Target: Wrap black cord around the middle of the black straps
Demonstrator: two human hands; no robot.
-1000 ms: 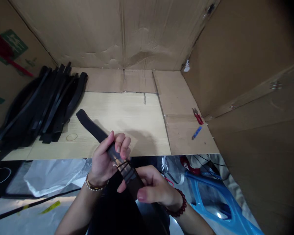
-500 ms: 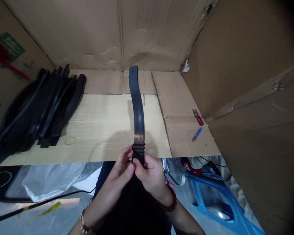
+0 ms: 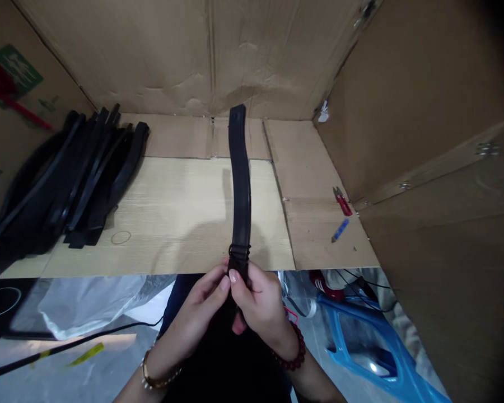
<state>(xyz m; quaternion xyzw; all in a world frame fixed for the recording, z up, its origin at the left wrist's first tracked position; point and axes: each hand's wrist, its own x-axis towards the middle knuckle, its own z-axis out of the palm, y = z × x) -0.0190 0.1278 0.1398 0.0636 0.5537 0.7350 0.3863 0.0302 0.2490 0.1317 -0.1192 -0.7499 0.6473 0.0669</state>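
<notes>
A long, slightly curved black strip (image 3: 241,184) points away from me over the board, with a small hole near its far end. Black cord or elastic bands (image 3: 239,251) are wound round it in several turns near its lower end. My left hand (image 3: 201,305) pinches that lower end from the left, thumb on top. From the right, my right hand (image 3: 260,302) grips the same end, its thumb pressed on the upper face just below the windings. What lies under the fingers is hidden.
A pile of similar black strips (image 3: 79,173) lies at the left, near a thin rubber band (image 3: 121,238). Red thread snips (image 3: 342,201) and a blue pen-like tool (image 3: 340,230) lie at the right. Cardboard walls (image 3: 424,101) surround the board. A blue plastic frame (image 3: 340,336) is below right.
The strip has turned in my hands: its smooth, shiny face showed before, and a darker face with a raised edge shows now. Its far end has shifted slightly right.
</notes>
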